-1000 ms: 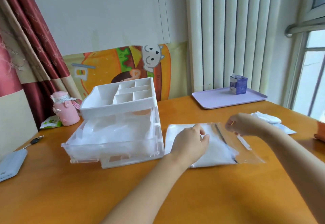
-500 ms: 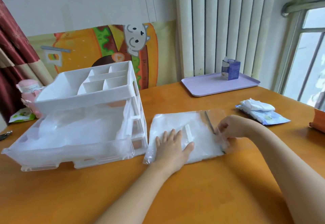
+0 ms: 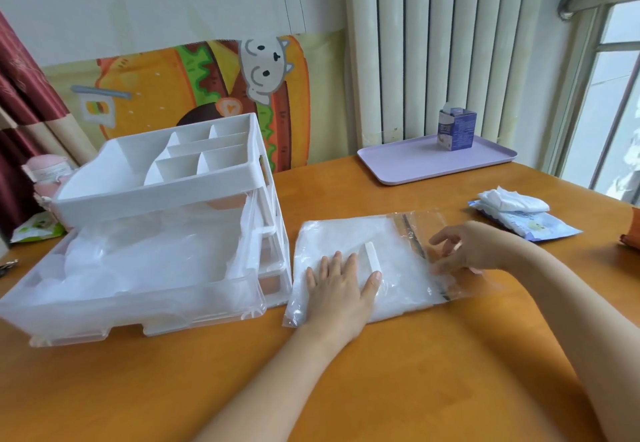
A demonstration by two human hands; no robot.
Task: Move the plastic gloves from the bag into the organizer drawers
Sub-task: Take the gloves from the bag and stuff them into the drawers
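Bag [image 3: 412, 289] of plastic gloves [image 3: 391, 244] flat, just right of organizer [image 3: 156, 181].
Lies lengthwise left to right, mouth at right hand [image 3: 474, 247], grip unclear; closed end pinned under flat left hand [image 3: 341, 285].

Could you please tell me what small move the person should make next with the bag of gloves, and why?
Probably slide the right hand past the zip strip into the bag and pinch a few gloves. The left hand presses the bag flat, the right one rests at its mouth, and the drawer stands pulled out beside it.
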